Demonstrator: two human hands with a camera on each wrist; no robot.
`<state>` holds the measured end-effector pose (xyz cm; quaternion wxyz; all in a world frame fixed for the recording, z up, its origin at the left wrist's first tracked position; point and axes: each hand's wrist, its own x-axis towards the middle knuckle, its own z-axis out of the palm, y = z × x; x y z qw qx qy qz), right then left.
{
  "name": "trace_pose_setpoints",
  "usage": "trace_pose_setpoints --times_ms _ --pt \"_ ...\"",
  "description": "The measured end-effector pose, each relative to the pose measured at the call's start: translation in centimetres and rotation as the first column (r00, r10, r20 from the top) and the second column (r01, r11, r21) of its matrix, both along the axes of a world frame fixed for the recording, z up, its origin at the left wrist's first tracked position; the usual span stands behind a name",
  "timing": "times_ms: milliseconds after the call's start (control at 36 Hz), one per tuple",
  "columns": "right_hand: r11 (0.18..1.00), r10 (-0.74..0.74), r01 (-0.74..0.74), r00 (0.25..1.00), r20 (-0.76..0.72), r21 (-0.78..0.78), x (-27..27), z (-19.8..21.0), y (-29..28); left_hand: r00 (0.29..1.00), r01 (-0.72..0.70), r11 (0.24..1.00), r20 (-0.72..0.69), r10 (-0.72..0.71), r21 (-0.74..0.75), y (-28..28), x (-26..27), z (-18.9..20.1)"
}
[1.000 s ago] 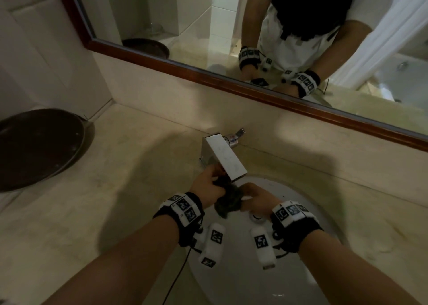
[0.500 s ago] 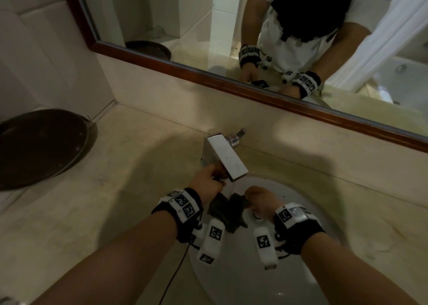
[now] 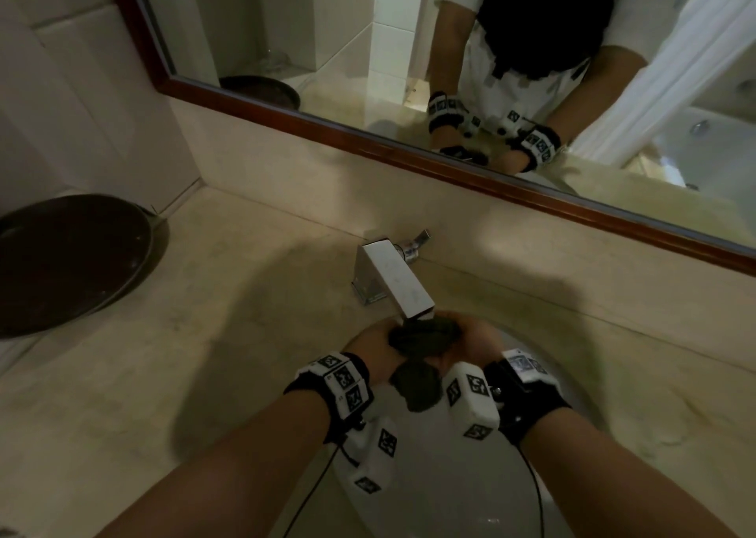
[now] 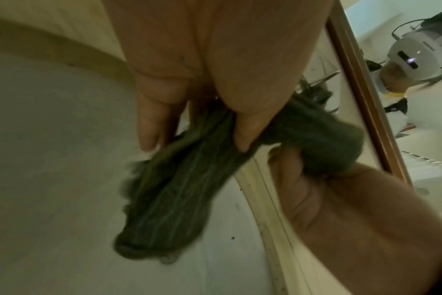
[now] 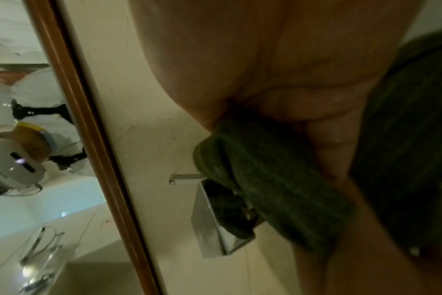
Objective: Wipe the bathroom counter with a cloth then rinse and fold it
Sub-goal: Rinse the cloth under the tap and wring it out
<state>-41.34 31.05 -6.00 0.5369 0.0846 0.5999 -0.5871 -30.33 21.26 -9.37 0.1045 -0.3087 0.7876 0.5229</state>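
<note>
A dark green cloth [image 3: 423, 335] is bunched and twisted between both hands, over the white sink basin [image 3: 544, 357] just below the square chrome faucet [image 3: 394, 278]. My left hand [image 3: 378, 343] grips its left part, thumb and fingers curled round it, and a loose end [image 3: 417, 386] hangs down. In the left wrist view the twisted cloth [image 4: 189, 179] runs from my left hand [image 4: 222, 111] to the other fist [image 4: 316, 175]. My right hand [image 3: 470, 343] grips the right part; the right wrist view shows the cloth [image 5: 265, 179] bulging out of that fist beside the faucet [image 5: 212, 217]. No water stream can be made out.
The beige marble counter [image 3: 204, 353] surrounds the basin. A large dark round tray [image 3: 69, 263] sits at the far left by the tiled wall. A wood-framed mirror [image 3: 368, 136] runs along the backsplash behind the faucet.
The cloth was spread loosely between the hands half a second ago. Both hands have since come together and bunched it into a tight twist under the spout.
</note>
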Motion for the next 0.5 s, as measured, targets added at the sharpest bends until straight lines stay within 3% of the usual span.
trace_pose_setpoints --times_ms 111,167,250,389,500 --pt "0.977 0.154 -0.119 0.968 -0.199 0.174 -0.5 -0.8 0.3 0.991 -0.128 0.992 -0.034 0.127 -0.014 -0.6 -0.1 -0.7" --pt "0.922 0.306 -0.204 0.906 -0.294 0.331 -0.9 -1.9 0.3 0.975 -0.215 0.977 -0.055 0.215 0.003 -1.0 0.0 -0.9" --pt "0.833 0.453 -0.267 0.831 -0.321 0.484 -0.8 -2.7 0.1 0.966 -0.241 0.968 -0.076 0.246 0.071 -1.5 -0.1 -0.4" --pt "0.844 0.468 -0.250 0.774 -0.427 0.474 -0.8 -2.4 -0.8 0.978 -0.197 0.980 -0.066 0.199 0.040 -2.0 -0.2 -0.1" --pt "0.924 0.335 -0.156 0.769 -0.544 0.349 -2.0 -1.3 -1.7 0.979 -0.200 0.980 -0.040 0.200 -0.012 -2.0 -0.6 0.2"
